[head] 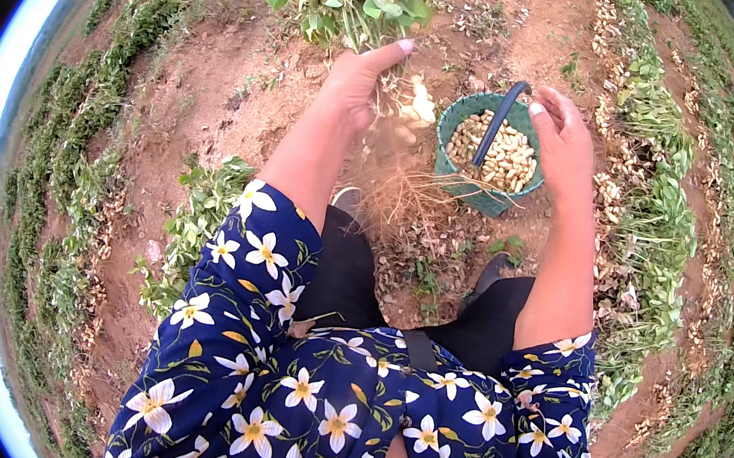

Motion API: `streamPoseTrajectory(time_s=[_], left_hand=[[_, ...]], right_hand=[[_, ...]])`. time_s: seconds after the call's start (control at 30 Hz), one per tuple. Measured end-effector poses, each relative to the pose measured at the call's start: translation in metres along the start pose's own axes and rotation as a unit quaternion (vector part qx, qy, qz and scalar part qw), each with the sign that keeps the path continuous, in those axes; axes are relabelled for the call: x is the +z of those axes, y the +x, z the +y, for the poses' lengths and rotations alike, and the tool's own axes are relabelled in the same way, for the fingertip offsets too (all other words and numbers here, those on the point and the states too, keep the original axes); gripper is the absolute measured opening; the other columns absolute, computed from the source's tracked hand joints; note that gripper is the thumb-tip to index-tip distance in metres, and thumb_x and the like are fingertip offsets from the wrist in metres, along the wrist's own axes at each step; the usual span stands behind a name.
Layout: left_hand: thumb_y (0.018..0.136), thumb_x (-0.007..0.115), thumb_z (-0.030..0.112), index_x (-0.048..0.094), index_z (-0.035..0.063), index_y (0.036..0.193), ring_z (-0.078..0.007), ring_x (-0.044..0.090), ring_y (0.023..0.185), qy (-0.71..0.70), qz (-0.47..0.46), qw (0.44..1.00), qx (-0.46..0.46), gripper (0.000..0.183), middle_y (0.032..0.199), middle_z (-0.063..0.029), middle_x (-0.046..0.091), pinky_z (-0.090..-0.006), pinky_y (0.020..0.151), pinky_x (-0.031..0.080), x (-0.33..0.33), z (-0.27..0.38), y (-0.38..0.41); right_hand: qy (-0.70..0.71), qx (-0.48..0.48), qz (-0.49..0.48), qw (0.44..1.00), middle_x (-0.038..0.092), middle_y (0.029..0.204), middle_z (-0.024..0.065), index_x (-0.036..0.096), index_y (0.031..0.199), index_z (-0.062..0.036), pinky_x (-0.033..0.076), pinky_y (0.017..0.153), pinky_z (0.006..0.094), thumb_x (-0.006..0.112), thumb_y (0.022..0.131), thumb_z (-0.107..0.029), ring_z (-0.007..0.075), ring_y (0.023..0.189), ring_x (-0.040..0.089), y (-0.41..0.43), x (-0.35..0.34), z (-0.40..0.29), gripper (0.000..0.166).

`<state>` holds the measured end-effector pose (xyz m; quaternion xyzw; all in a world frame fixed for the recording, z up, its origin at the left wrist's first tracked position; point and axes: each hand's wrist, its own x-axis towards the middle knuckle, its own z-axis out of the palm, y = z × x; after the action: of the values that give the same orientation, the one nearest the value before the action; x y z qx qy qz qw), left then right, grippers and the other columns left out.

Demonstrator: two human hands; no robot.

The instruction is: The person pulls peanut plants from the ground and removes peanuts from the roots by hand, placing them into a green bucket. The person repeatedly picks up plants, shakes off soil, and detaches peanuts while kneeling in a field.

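Observation:
My left hand (351, 84) grips the stems of an uprooted peanut plant (358, 9). Its green leaves spread beyond the hand, and thin tan roots (406, 196) trail back towards my legs. Pale peanut pods (419, 105) hang in a cluster just right of that hand. A green woven basket (444, 159) with a dark handle (500, 125) stands on the soil ahead, holding many loose peanuts (502, 153). At the basket's right side is my right hand (564, 144), fingers bent and thumb apart, close to the handle; nothing shows in its grasp.
To the right runs a row of pulled peanut plants (658, 156) with pods exposed. More plants lie at the left, including a leafy heap (210, 201) near my left leg. Dry leaf litter (403, 268) covers soil between my shoes.

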<state>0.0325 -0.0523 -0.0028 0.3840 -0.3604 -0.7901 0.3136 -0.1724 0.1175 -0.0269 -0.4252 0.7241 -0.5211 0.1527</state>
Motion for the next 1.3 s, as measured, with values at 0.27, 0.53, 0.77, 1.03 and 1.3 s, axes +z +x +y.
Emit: streamPoseTrajectory(time_s=[0.27, 0.53, 0.77, 1.03, 1.3], left_hand=[[0.079, 0.074, 0.006, 0.058, -0.0079, 0.098, -0.0227, 0.067, 0.071, -0.010, -0.056, 0.996, 0.074, 0.028, 0.086, -0.0142, 0.066, -0.0355, 0.060, 0.058, 0.019, -0.017, -0.003], [0.070, 0.081, 0.014, 0.052, -0.0112, 0.103, -0.0195, 0.062, 0.072, 0.127, 0.008, 0.974, 0.186, 0.051, 0.090, -0.0141, 0.063, -0.0339, 0.061, 0.051, 0.015, -0.027, 0.007], [0.068, 0.083, 0.024, 0.050, -0.0125, 0.104, -0.0213, 0.061, 0.078, 0.166, 0.029, 0.970, 0.174, 0.061, 0.092, -0.0170, 0.062, -0.0351, 0.067, 0.050, 0.013, -0.031, 0.011], [0.068, 0.082, 0.023, 0.045, -0.0102, 0.115, -0.0309, 0.066, 0.088, 0.408, 0.144, 0.836, 0.337, 0.069, 0.100, -0.0233, 0.064, -0.0379, 0.079, 0.053, 0.019, -0.032, 0.010], [0.078, 0.075, 0.009, 0.053, -0.0051, 0.111, -0.0214, 0.067, 0.074, 0.089, -0.101, 0.990, 0.048, 0.041, 0.094, -0.0137, 0.064, -0.0329, 0.058, 0.059, 0.027, -0.017, -0.015]], right_hand=[[-0.062, -0.097, -0.097, 0.989, 0.063, 0.100, 0.0131, 0.062, 0.109, -0.0050, 0.051, 0.078, 0.0353, 0.070, 0.082, -0.022, 0.0261, 0.086, 0.065, -0.045, 0.055, -0.060, 0.033], [0.001, 0.092, -0.188, 0.978, 0.065, 0.094, 0.0130, 0.062, 0.103, -0.0030, 0.051, 0.075, 0.0312, 0.069, 0.085, -0.023, 0.0207, 0.082, 0.064, -0.037, 0.050, -0.053, 0.028], [0.151, 0.075, -0.175, 0.970, 0.067, 0.083, 0.0099, 0.062, 0.097, 0.0012, 0.051, 0.072, 0.0307, 0.069, 0.084, -0.024, 0.0160, 0.077, 0.063, -0.042, 0.074, -0.033, 0.029], [0.158, 0.044, -0.224, 0.961, 0.065, 0.074, 0.0054, 0.061, 0.089, 0.0026, 0.050, 0.065, 0.0258, 0.069, 0.082, -0.017, 0.0085, 0.068, 0.059, -0.065, 0.049, -0.100, 0.022], [0.263, 0.141, -0.148, 0.943, 0.059, 0.102, 0.0046, 0.054, 0.118, 0.0021, 0.049, 0.079, 0.0264, 0.065, 0.089, -0.021, 0.0112, 0.092, 0.057, -0.027, 0.025, -0.039, 0.038]])
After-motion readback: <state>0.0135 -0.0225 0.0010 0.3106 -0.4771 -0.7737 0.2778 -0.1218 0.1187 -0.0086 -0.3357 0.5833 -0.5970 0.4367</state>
